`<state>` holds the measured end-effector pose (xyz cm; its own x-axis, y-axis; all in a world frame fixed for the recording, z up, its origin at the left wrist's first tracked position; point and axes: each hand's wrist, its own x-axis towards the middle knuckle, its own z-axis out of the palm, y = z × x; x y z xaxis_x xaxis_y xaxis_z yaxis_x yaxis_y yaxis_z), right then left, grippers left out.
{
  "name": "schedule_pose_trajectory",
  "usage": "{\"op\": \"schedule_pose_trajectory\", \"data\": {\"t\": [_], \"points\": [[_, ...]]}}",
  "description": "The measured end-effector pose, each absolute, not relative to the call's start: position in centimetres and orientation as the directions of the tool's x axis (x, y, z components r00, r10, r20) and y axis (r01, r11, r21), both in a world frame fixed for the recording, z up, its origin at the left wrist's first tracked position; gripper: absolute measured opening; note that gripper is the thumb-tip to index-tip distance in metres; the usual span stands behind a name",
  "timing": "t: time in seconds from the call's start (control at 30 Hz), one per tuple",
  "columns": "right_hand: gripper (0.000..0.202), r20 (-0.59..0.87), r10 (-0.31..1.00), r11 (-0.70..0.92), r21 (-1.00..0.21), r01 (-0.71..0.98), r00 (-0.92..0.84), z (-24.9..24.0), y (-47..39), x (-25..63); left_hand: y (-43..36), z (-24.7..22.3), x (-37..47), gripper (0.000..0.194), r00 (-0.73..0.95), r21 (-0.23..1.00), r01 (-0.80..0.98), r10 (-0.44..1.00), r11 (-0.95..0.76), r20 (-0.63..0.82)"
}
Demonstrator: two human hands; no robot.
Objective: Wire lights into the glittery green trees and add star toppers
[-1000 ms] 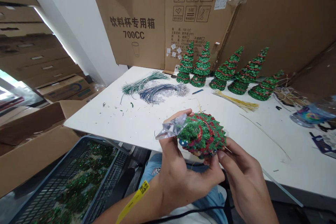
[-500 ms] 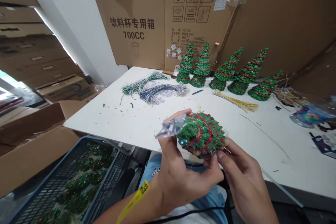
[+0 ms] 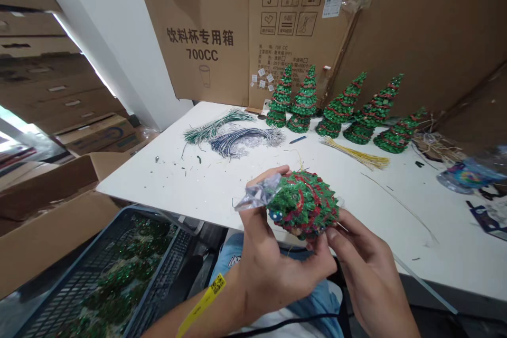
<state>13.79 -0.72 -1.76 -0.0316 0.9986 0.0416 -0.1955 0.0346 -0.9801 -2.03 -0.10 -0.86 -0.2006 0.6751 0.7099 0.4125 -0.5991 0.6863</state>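
Note:
A small decorated Christmas tree (image 3: 307,203), green with red garland, lies on its side above the table's front edge. Its tip points left and carries a silvery, star-shaped piece (image 3: 259,193). My left hand (image 3: 273,248) is wrapped round the tree from below, thumb along the near side. My right hand (image 3: 360,253) pinches at the tree's right, base end; the fingertips are partly hidden. A thin yellow wire (image 3: 300,161) sticks up behind the tree.
Several green trees (image 3: 303,100) stand at the back against cardboard. Bundles of green wires (image 3: 217,124), blue wires (image 3: 241,140) and yellow wires (image 3: 356,152) lie on the white table (image 3: 166,195). A blue crate (image 3: 138,296) with green trees is at lower left.

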Motion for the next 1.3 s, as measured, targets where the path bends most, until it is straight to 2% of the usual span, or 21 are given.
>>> {"op": "schedule_pose_trajectory", "data": {"t": [0.6, 0.97, 1.3], "points": [[0.029, 0.06, 0.997, 0.049, -0.98, -0.194, -0.048, -1.86, -0.71, 13.78, 0.01, -0.91, -1.96, 0.109, -0.196, 0.696, 0.329, 0.675, -0.638, 0.712], [0.032, 0.05, 0.998, 0.042, -0.986, -0.163, -0.039, -1.81, -0.6, 13.78, 0.32, -0.95, -2.18, 0.112, -0.178, 0.654, 0.36, 0.64, -0.665, 0.748], [0.029, 0.046, 0.999, 0.04, -0.984, -0.175, -0.029, -1.72, -0.78, 13.5, 0.22, -0.85, -2.14, 0.108, -0.186, 0.685, 0.355, 0.67, -0.636, 0.719]]}}
